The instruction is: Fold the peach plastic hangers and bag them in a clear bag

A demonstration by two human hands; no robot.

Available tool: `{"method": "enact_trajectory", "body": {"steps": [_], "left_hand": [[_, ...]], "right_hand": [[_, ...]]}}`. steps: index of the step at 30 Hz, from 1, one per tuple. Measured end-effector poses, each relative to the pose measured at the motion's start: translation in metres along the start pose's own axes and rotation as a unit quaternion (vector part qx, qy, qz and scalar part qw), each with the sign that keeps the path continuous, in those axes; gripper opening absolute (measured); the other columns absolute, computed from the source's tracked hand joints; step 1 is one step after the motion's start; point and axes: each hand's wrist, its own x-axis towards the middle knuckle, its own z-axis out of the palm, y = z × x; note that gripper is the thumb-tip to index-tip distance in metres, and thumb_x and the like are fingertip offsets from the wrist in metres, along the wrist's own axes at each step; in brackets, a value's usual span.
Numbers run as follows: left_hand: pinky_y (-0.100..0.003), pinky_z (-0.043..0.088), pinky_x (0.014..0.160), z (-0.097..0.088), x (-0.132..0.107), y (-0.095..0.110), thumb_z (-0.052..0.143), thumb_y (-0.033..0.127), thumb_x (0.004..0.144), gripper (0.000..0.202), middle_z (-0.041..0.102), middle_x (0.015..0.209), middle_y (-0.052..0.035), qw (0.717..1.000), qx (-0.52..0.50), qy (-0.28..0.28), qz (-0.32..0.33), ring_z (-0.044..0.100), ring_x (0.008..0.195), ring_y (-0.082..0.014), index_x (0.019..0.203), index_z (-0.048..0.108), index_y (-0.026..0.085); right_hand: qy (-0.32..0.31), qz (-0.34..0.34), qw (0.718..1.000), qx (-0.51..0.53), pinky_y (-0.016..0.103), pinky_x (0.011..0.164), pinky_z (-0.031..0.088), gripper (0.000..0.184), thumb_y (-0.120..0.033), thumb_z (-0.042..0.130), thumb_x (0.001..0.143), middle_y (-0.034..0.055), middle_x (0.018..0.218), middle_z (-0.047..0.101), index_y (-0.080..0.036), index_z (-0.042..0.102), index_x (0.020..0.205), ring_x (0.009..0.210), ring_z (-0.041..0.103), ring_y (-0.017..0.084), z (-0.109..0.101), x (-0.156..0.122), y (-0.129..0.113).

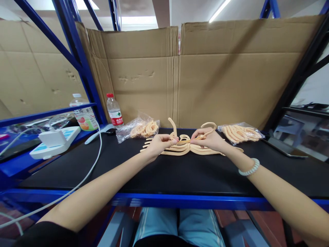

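Observation:
Both hands meet over the middle of the black tabletop (159, 175). My left hand (160, 145) is closed, pinching a cream curved hanger piece (173, 125) that sticks up above its fingers. My right hand (209, 140) is closed around a cream hanger hook piece (212, 124), its curved end rising over the knuckles. A thin cream part spans the gap between the fingertips; whether the two pieces are joined I cannot tell. Beneath and behind the hands, several cream hanger arms (176, 152) lie nested in rows on the tabletop, partly covered by the fingers.
Clear bags of cream pieces lie behind on the left (137, 128) and right (241, 133). A red-capped water bottle (114, 111) stands near a white power strip (55, 142) with a trailing cable (99, 151). Cardboard (231, 75) walls the back; a dark flat device (285, 147) lies right.

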Motion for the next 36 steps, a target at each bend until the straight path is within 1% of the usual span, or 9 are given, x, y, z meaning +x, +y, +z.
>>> {"method": "enact_trajectory", "body": {"steps": [3, 7, 10, 13, 18, 22, 24, 31, 36], "left_hand": [[-0.021, 0.042, 0.062, 0.000, 0.001, -0.002, 0.078, 0.039, 0.062, 0.029, 0.067, 0.090, -0.0064, 0.999, -0.033, 0.037, -0.006, 0.057, 0.071, -0.0111, 0.071, 0.068, 0.013], [-0.021, 0.044, 0.064, 0.001, 0.001, -0.001, 0.077, 0.042, 0.063, 0.033, 0.064, 0.083, -0.0033, 0.995, -0.078, 0.058, -0.021, 0.057, 0.071, -0.0100, 0.074, 0.063, 0.014], [-0.021, 0.046, 0.065, 0.001, 0.000, 0.001, 0.078, 0.040, 0.064, 0.033, 0.063, 0.081, -0.0027, 0.991, -0.113, 0.045, -0.046, 0.060, 0.070, -0.0099, 0.076, 0.061, 0.014], [-0.021, 0.047, 0.065, 0.001, 0.001, 0.002, 0.080, 0.034, 0.064, 0.030, 0.064, 0.079, -0.0029, 0.985, -0.153, 0.037, -0.066, 0.061, 0.067, -0.0092, 0.077, 0.062, 0.013], [-0.018, 0.048, 0.063, -0.003, 0.003, 0.004, 0.080, 0.028, 0.065, 0.025, 0.067, 0.081, -0.0055, 0.984, -0.162, 0.023, -0.075, 0.060, 0.066, -0.0076, 0.078, 0.067, 0.012], [-0.019, 0.049, 0.070, -0.006, 0.005, 0.004, 0.080, 0.017, 0.065, 0.018, 0.069, 0.081, -0.0071, 0.978, -0.192, 0.029, -0.082, 0.062, 0.071, -0.0083, 0.078, 0.069, 0.010], [-0.019, 0.050, 0.073, -0.006, 0.005, 0.005, 0.078, 0.014, 0.066, 0.016, 0.070, 0.081, -0.0075, 0.975, -0.202, 0.032, -0.082, 0.063, 0.074, -0.0093, 0.078, 0.069, 0.010], [-0.019, 0.050, 0.062, -0.011, 0.006, 0.009, 0.078, 0.023, 0.068, 0.020, 0.070, 0.089, -0.0080, 0.985, -0.159, 0.018, -0.061, 0.064, 0.071, -0.0099, 0.082, 0.068, 0.012], [-0.019, 0.052, 0.064, -0.014, 0.007, 0.009, 0.076, 0.020, 0.071, 0.014, 0.069, 0.087, -0.0077, 0.984, -0.164, 0.004, -0.063, 0.065, 0.073, -0.0113, 0.079, 0.067, 0.012]], "right_hand": [[-0.032, 0.009, 0.999, 0.030, 0.023, 0.046, 0.044, 0.036, -0.045, 0.075, 0.064, 0.0009, 0.052, 0.060, -0.012, 0.068, 0.077, 0.045, 0.055, 0.011, 0.001, -0.001, -0.002], [-0.031, 0.011, 0.998, 0.045, 0.024, 0.047, 0.048, 0.036, -0.042, 0.075, 0.065, 0.0034, 0.058, 0.065, -0.011, 0.070, 0.083, 0.046, 0.057, 0.011, -0.001, 0.000, 0.003], [-0.029, -0.002, 0.998, 0.051, 0.024, 0.050, 0.051, 0.035, -0.041, 0.075, 0.066, 0.0034, 0.058, 0.066, -0.011, 0.070, 0.085, 0.049, 0.061, 0.012, -0.004, 0.001, 0.007], [-0.029, -0.001, 0.998, 0.057, 0.025, 0.051, 0.052, 0.035, -0.042, 0.074, 0.067, 0.0055, 0.063, 0.068, -0.011, 0.070, 0.084, 0.052, 0.064, 0.014, -0.006, 0.001, 0.007], [-0.027, 0.013, 0.997, 0.067, 0.026, 0.053, 0.055, 0.035, -0.041, 0.075, 0.066, 0.0079, 0.071, 0.071, -0.011, 0.071, 0.084, 0.054, 0.065, 0.015, -0.008, -0.001, 0.001], [-0.014, 0.017, 0.997, 0.070, 0.025, 0.053, 0.054, 0.034, -0.038, 0.076, 0.065, 0.0074, 0.068, 0.071, -0.011, 0.071, 0.084, 0.053, 0.065, 0.014, -0.008, -0.001, -0.002], [-0.009, 0.013, 0.998, 0.066, 0.025, 0.052, 0.054, 0.033, -0.038, 0.076, 0.065, 0.0070, 0.068, 0.070, -0.011, 0.072, 0.083, 0.053, 0.065, 0.014, -0.009, -0.001, -0.001], [-0.007, -0.001, 0.998, 0.064, 0.027, 0.056, 0.055, 0.034, -0.040, 0.074, 0.067, 0.0072, 0.070, 0.071, -0.012, 0.072, 0.087, 0.057, 0.066, 0.015, -0.008, 0.001, 0.004], [-0.003, 0.014, 0.997, 0.077, 0.026, 0.056, 0.056, 0.035, -0.039, 0.075, 0.066, 0.0073, 0.069, 0.071, -0.011, 0.071, 0.086, 0.057, 0.066, 0.015, -0.005, -0.001, 0.000]]}}
